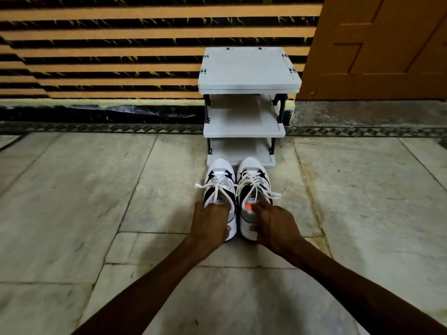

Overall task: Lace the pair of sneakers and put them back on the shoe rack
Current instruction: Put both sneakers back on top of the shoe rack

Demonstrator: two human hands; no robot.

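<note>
In the head view, two laced white-and-black sneakers stand side by side on the floor (96, 189) at frame centre, toes just before the grey shoe rack (244, 131). The left hand (210, 221) grips the left sneaker (219, 187) at its collar, and the right hand (273, 223) clasps the right sneaker (254, 182) at its heel.

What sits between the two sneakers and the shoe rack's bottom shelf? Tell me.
Nothing: in the head view the left sneaker and right sneaker have their toes right at the shoe rack, no object between.
</note>
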